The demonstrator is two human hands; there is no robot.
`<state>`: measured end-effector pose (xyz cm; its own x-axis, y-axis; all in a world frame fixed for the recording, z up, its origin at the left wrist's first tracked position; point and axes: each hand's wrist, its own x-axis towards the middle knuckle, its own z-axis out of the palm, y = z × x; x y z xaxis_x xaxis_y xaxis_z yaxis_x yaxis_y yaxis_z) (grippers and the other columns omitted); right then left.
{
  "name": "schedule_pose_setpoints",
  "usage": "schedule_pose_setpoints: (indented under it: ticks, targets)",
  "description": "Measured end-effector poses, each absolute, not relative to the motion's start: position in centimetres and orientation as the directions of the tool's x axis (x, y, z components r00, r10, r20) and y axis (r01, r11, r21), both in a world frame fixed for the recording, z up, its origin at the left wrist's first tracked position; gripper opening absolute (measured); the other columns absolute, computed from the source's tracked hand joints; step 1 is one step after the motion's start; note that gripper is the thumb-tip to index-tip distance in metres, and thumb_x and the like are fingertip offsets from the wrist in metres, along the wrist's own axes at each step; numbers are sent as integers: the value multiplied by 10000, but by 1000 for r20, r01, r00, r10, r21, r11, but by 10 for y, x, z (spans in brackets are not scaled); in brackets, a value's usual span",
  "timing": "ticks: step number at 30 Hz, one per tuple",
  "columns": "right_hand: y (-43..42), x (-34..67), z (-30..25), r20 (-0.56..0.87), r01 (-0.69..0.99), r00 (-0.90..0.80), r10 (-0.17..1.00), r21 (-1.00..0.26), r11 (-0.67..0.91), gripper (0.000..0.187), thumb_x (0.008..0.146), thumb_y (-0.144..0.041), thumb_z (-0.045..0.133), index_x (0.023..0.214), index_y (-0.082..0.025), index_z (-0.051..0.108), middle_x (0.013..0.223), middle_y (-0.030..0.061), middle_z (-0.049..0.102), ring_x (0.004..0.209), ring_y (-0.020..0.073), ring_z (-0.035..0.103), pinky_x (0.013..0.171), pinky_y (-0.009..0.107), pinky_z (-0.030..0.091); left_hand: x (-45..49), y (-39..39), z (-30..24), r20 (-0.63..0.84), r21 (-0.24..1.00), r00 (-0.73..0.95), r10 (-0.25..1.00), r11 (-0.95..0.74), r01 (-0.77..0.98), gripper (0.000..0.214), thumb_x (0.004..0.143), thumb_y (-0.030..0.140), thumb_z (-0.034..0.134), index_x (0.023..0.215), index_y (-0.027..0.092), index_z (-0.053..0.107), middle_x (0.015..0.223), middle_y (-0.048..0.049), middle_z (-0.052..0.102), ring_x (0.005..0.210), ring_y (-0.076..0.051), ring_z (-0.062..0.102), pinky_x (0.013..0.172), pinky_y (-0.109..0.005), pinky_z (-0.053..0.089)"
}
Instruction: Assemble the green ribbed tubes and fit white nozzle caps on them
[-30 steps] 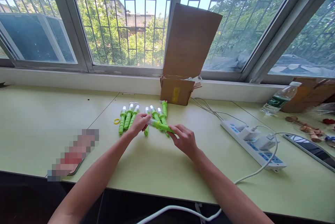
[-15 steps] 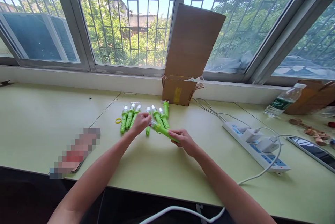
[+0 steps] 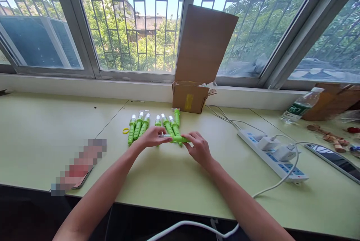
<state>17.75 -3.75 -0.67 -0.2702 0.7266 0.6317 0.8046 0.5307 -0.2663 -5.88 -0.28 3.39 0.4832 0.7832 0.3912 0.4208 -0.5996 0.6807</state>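
Between my hands is a green plastic stick [image 3: 180, 139] with a clear tip, lying almost level just above the table. My left hand [image 3: 153, 137] is closed around the clear end, its fingers partly hiding it. On the green end, my right hand [image 3: 199, 148] grips with thumb and fingers. Right behind, several similar ribbed green sticks [image 3: 137, 127] with clear and white tips lie side by side on the table. A yellow ring [image 3: 125, 131] rests to the left of them.
An open cardboard box [image 3: 188, 98] stands against the window sill. To the right are a white power strip [image 3: 271, 158] with plugs and cables, a water bottle [image 3: 302, 106], a dark-screened phone [image 3: 333, 162] and wooden pieces [image 3: 329, 137]. A blurred flat item [image 3: 80, 166] lies at left.
The held stick has turned from a slant to nearly level. My left hand has come down a little, and my right hand has risen slightly at its end.
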Motion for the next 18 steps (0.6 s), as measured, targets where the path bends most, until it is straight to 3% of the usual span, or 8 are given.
schedule_pose_setpoints:
  ticks: [3, 5, 9, 13, 18]
  targets:
    - [-41, 179, 0, 708, 859, -330, 624, -50, 510, 261, 853, -168, 504, 1040, -253, 665, 930, 73, 639, 883, 223, 526, 737, 314, 416, -54, -8, 32, 403, 563, 556, 727, -675, 476, 368, 570, 505, 738, 585, 187, 553, 455, 52, 423, 413, -87, 360, 415, -218, 224]
    - [-44, 176, 4, 715, 870, -384, 584, 70, 488, 264, 858, -162, 487, 1045, -236, 659, 919, 83, 632, 866, 227, 512, 729, 322, 392, -51, -8, 29, 429, 476, 539, 725, -689, 546, 309, 571, 417, 746, 549, 198, 529, 450, 43, 442, 400, -96, 372, 419, -231, 223]
    - [-49, 166, 5, 647, 884, -455, 612, 248, 396, 221, 846, -145, 482, 981, -177, 654, 784, 98, 620, 750, 215, 506, 627, 308, 323, -46, -10, 26, 434, 315, 474, 766, -622, 717, 142, 600, 207, 645, 538, 204, 517, 471, 2, 477, 437, -147, 458, 474, -256, 267]
    - [-51, 161, 0, 570, 910, -416, 708, 266, 320, 217, 877, -207, 462, 738, -161, 622, 641, 88, 609, 582, 177, 495, 527, 302, 224, -41, -15, 27, 372, 222, 513, 773, -611, 760, 54, 626, 174, 595, 596, 198, 556, 521, -48, 535, 540, -224, 563, 569, -297, 362]
    - [-52, 161, -2, 507, 944, -329, 797, 169, 283, 164, 839, -187, 478, 783, -177, 631, 655, 80, 651, 564, 178, 547, 507, 298, 177, -40, -17, 32, 330, 24, 606, 724, -648, 761, 149, 653, 82, 526, 760, 157, 597, 626, -107, 605, 596, -263, 597, 610, -341, 405]
